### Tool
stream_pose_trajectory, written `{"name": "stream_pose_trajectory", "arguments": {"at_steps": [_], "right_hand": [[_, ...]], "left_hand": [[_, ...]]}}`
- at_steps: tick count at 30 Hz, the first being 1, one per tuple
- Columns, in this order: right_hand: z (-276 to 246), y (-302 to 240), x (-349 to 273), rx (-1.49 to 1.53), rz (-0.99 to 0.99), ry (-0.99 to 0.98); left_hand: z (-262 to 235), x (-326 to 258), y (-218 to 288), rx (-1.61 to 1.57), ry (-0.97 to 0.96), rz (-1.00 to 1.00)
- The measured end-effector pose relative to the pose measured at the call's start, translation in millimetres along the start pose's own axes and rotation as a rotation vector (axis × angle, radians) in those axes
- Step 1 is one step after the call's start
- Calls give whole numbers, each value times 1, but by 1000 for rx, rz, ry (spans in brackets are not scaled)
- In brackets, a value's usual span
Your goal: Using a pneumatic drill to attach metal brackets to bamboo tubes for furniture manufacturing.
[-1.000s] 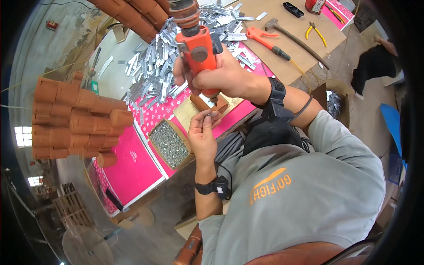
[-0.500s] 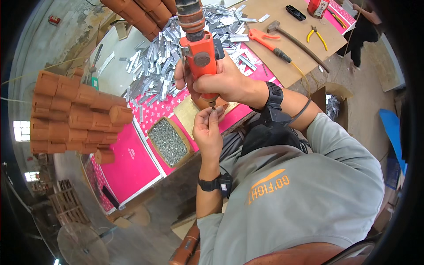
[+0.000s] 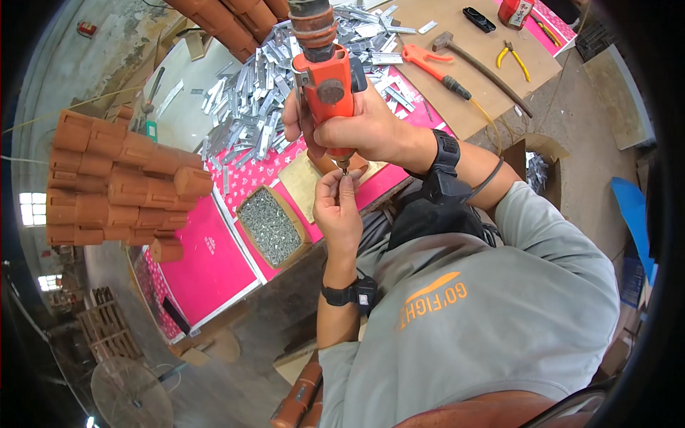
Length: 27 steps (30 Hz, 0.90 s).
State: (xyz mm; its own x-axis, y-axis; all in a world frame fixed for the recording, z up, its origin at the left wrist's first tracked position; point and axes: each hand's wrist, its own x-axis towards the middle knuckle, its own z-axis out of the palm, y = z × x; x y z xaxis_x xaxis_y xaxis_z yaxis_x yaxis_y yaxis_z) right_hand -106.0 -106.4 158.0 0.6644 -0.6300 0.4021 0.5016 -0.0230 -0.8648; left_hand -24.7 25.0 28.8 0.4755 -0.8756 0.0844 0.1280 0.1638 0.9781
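Observation:
My right hand (image 3: 367, 132) is closed around an orange-red power screwdriver (image 3: 330, 96), which points down toward the table edge. Just under its tip, my left hand (image 3: 338, 214) pinches a small screw (image 3: 345, 171) against the bit between thumb and finger. Partly hidden behind both hands is a terracotta-coloured piece (image 3: 371, 170) beside a tan board (image 3: 298, 182). Left of my left hand stands an open carton of small screws (image 3: 270, 227).
Flat metal strips (image 3: 264, 100) lie heaped across the table. Stacked terracotta-coloured parts (image 3: 114, 178) rise at the left. A hammer (image 3: 485, 71), an orange air gun (image 3: 428, 63) and yellow-handled pliers (image 3: 512, 60) lie on brown board. A carton of metal pieces (image 3: 539, 171) stands at the right.
Both hands keep their grip, with the screwdriver nearly where it was. The person at the upper right has mostly gone out of view.

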Motion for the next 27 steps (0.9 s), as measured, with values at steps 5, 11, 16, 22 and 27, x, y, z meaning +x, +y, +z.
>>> {"name": "stream_pose_trajectory", "arguments": {"at_steps": [5,11,16,22,27], "right_hand": [[-1,1,-2,-30,30,-8],[-1,4,-5,-1,42,-8],[-2,15,-3,-17,-3,31],[-12,37,8,-90,-50,17],[-12,52,12,-29,-34,71]], "left_hand": [[4,-1,0,1,11,20],[-1,1,-4,448,139,236],[0,12,-10,588,177,378],[0,28,-9,687,205,365],[-7,39,-23,694,202,292]]}}
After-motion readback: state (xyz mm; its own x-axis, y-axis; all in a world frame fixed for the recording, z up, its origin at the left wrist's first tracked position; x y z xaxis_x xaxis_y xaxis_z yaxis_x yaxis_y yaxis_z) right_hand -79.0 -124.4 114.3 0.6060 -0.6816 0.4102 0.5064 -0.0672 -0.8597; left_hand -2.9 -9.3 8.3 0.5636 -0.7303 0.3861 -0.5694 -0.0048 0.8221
